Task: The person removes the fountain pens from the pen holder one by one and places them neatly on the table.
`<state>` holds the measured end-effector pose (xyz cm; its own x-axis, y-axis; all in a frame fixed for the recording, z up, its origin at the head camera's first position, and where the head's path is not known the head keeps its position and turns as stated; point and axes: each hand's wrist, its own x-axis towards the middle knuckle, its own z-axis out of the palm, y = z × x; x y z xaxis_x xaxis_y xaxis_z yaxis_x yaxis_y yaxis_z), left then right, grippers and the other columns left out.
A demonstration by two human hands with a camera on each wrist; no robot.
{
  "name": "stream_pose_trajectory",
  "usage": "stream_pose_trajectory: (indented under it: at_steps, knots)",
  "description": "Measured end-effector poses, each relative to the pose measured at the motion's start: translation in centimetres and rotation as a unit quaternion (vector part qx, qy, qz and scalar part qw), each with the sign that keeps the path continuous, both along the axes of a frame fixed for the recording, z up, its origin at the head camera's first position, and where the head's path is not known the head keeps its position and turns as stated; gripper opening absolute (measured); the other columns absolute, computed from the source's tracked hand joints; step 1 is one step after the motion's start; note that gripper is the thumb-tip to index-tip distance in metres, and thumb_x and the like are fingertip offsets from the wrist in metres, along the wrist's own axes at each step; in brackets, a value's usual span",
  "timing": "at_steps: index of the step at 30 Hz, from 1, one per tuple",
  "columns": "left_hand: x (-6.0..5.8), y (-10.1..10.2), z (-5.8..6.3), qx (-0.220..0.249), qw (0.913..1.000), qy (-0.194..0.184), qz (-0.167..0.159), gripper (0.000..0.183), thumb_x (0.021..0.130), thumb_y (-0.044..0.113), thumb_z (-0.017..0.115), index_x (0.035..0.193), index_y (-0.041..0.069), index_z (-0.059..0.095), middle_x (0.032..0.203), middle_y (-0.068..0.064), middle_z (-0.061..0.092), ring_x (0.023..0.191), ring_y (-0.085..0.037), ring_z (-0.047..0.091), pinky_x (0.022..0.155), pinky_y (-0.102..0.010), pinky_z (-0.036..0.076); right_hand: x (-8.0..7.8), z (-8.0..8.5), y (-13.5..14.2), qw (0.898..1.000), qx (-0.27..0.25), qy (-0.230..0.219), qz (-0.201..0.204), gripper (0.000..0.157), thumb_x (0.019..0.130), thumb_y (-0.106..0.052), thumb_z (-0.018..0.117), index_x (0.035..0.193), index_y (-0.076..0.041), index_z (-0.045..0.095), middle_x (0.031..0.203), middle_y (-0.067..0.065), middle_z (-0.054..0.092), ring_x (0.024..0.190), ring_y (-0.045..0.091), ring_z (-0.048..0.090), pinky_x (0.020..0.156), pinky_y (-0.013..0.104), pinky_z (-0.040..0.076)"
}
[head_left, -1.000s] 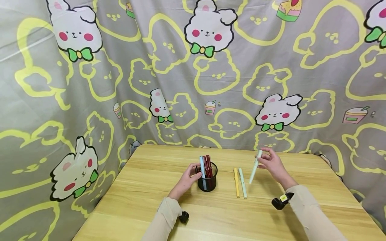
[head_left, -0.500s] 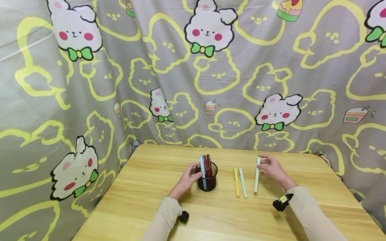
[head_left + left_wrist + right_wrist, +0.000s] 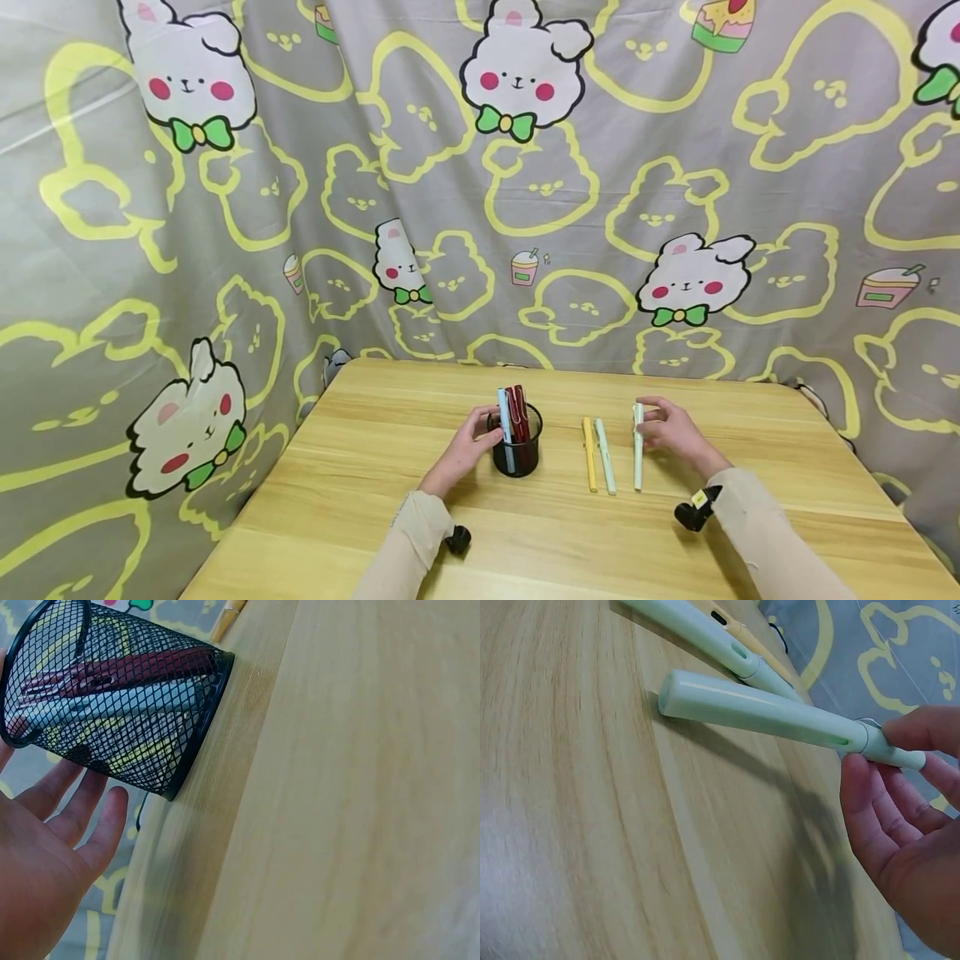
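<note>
My left hand (image 3: 463,450) holds the side of a black mesh pen cup (image 3: 161,761), thumb toward the front and fingers behind near the rim. In the cup stand a light blue pen (image 3: 504,412) and dark red pens (image 3: 519,417). Between thumb and fingers my right hand (image 3: 675,433) pinches a pale mint pen (image 3: 757,712) near one end. Its other end points down toward me, close over the table in the right wrist view. Left of it lie a second mint pen (image 3: 604,458) and a yellow pen (image 3: 589,457), side by side.
The wooden table (image 3: 360,517) reaches back to a grey curtain (image 3: 450,192) printed with cartoon animals, which also hangs along the left side. A black wrist camera (image 3: 457,540) is strapped to the left sleeve, another camera (image 3: 693,510) to the right one.
The right hand has come lower and a little nearer me with its mint pen, which has turned from slanted to lined up roughly beside the other two. The left hand and cup have stayed put.
</note>
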<state>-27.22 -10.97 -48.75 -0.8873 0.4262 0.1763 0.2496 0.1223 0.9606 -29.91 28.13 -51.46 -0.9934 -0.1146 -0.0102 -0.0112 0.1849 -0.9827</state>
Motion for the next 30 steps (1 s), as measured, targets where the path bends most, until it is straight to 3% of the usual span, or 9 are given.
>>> stream_pose_trajectory:
  at_steps: [5, 15, 21, 30]
  knots:
    - [0.0, 0.0, 0.0, 0.003, 1.0, 0.0, -0.002, 0.044, 0.097, 0.013, 0.053, 0.137, 0.0, 0.038, 0.132, -0.025, 0.047, 0.123, -0.037, 0.043, 0.098, -0.047, 0.039, 0.0, -0.2, -0.1, 1.0, -0.003, -0.01, 0.022, 0.073, 0.078, 0.009, 0.063, 0.14, 0.012, 0.025, 0.119, 0.04, 0.043, 0.078, 0.022, 0.063, 0.069, 0.037, 0.055]
    - [0.0, 0.0, 0.0, 0.005, 1.0, -0.001, -0.004, 0.046, 0.097, 0.013, 0.054, 0.138, 0.0, 0.038, 0.132, -0.025, 0.046, 0.123, -0.037, 0.043, 0.098, -0.047, 0.039, -0.1, -1.0, -0.4, 0.999, 0.021, -0.03, 0.037, 0.074, 0.078, 0.005, 0.068, 0.138, 0.014, 0.027, 0.119, 0.036, 0.045, 0.082, 0.023, 0.063, 0.072, 0.036, 0.055]
    - [0.0, 0.0, -0.2, 0.003, 1.0, -0.005, -0.002, 0.045, 0.097, 0.013, 0.054, 0.137, 0.0, 0.038, 0.131, -0.024, 0.047, 0.122, -0.037, 0.044, 0.097, -0.046, 0.039, -0.1, -1.0, -0.5, 0.997, 0.073, -0.027, 0.019, 0.07, 0.078, 0.0, 0.071, 0.137, 0.011, 0.034, 0.114, 0.029, 0.055, 0.077, 0.02, 0.062, 0.062, 0.031, 0.052]
    - [0.0, 0.0, 0.0, 0.004, 1.0, -0.007, -0.002, 0.045, 0.097, 0.014, 0.054, 0.137, 0.001, 0.038, 0.132, -0.024, 0.047, 0.123, -0.037, 0.044, 0.097, -0.046, 0.04, -0.3, -0.9, -1.0, 0.995, 0.088, -0.028, 0.029, 0.068, 0.079, -0.001, 0.071, 0.135, 0.013, 0.036, 0.11, 0.024, 0.058, 0.069, 0.019, 0.057, 0.054, 0.029, 0.047]
